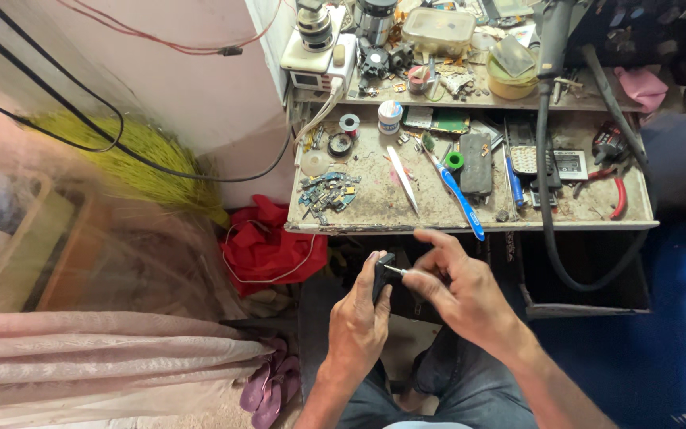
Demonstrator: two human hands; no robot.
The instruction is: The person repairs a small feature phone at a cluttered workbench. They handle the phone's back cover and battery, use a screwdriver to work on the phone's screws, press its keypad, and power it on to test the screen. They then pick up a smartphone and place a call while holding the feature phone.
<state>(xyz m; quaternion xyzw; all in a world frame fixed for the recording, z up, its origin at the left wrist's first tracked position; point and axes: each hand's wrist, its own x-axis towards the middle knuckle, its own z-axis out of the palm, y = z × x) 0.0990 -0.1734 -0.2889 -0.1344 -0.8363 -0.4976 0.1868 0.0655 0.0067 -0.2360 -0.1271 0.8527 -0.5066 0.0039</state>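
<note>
- A small black device (382, 274) is gripped upright in the left hand (361, 320), held below the desk (375, 208) edge.
- A thin metal tool (397, 272) is pinched by the right hand (458, 286), its tip touching the device.
- A blue toothbrush (460, 193) is seen lying on the desk above.

Worn pull-out shelf (375, 213) — blue toothbrush (458, 195), tweezers (402, 179), circuit scraps (327, 192), black phone (475, 164).
</note>
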